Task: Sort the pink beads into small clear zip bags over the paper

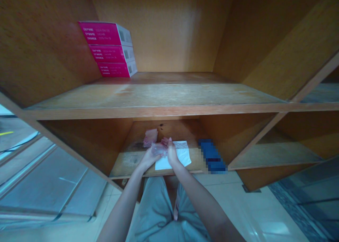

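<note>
Inside the lower shelf compartment, my left hand (149, 159) is closed on the near left side of a clear, crinkled plastic packet (158, 149) with a pinkish tint. My right hand (172, 153) meets it from the right, its fingers curled in at the packet's edge. Exactly how the right fingertips grip is too small to make out. Beneath both hands lies a flat white sheet or bag (183, 155). Just behind my left hand, a small stack of pinkish packets (150, 137) rests on the wooden board.
A blurred-out dark blue object (212, 156) lies to the right on the same lower board (127, 164). Above my hands runs the upper shelf's front edge (164, 111). Three magenta boxes (108, 53) are stacked on that shelf. A plastic-covered item (53, 178) stands at left.
</note>
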